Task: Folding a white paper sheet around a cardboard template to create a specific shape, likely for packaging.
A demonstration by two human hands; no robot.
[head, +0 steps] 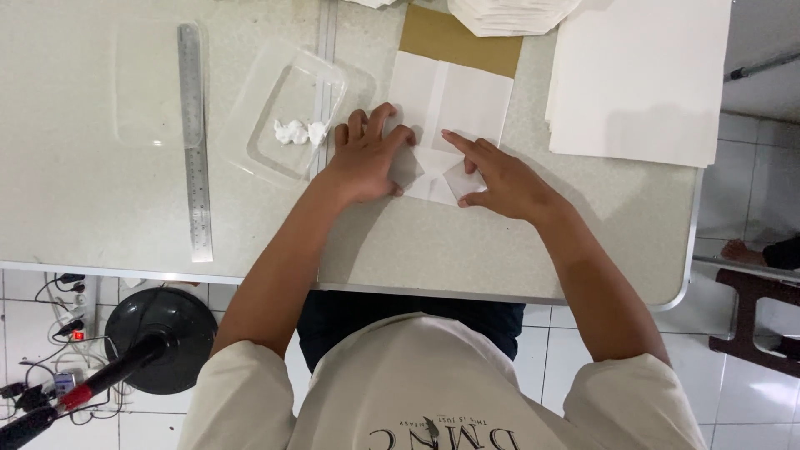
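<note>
A white folded paper bag (450, 100) lies flat on the grey table (100, 200), its near end folded into triangular flaps (433, 171). My left hand (367, 158) presses down on the left flap with fingers curled. My right hand (496, 179) rests on the right flap, index finger stretched along the fold and thumb pinching its corner. A brown paper piece (458, 42) pokes out beyond the bag's far end.
A clear plastic tray (287, 108) with a dab of white paste (298, 132) sits left of the bag. A steel ruler (194, 142) lies further left. Stacks of white paper (637, 75) fill the far right. A fan base (162, 337) stands on the floor.
</note>
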